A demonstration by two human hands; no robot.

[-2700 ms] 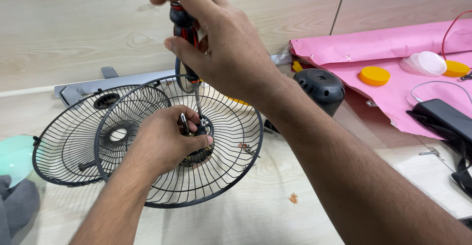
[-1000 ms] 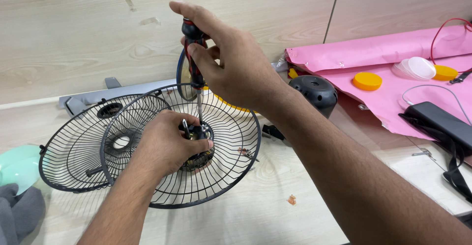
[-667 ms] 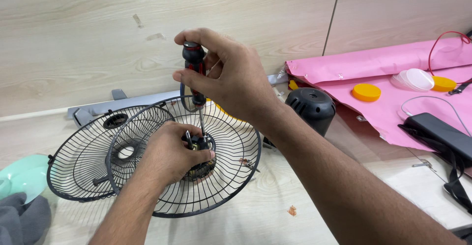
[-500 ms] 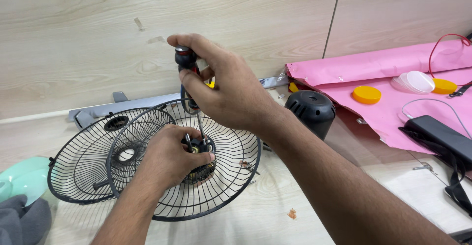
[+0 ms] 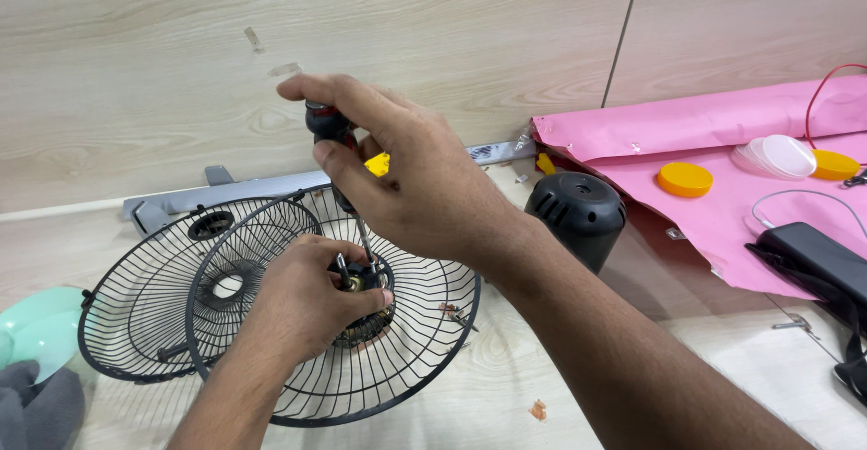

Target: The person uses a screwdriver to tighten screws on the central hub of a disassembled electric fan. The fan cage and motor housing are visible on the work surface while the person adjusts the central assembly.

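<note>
My right hand (image 5: 411,184) grips a screwdriver (image 5: 330,129) with a black and red handle, held upright, its shaft running down to the hub of a black wire fan guard (image 5: 424,342). My left hand (image 5: 302,301) is wrapped around the small motor hub (image 5: 366,280) at the guard's centre, holding it steady. The screwdriver tip meets the hub between my left fingers. A second black wire guard (image 5: 135,315) lies flat behind and to the left, partly overlapped by the first.
A black round motor housing (image 5: 575,213) stands to the right. A pink sheet (image 5: 722,170) carries orange lids (image 5: 684,178), a clear lid (image 5: 777,155) and a black adapter (image 5: 817,256) with cables. A grey metal bar (image 5: 226,195) lies by the wall. A mint-green fan blade (image 5: 36,333) sits far left.
The view has shifted slightly, so the guards sit a little further right and lower. My right hand stays on the upright screwdriver, its grip turned a bit; my left hand still holds the hub.
</note>
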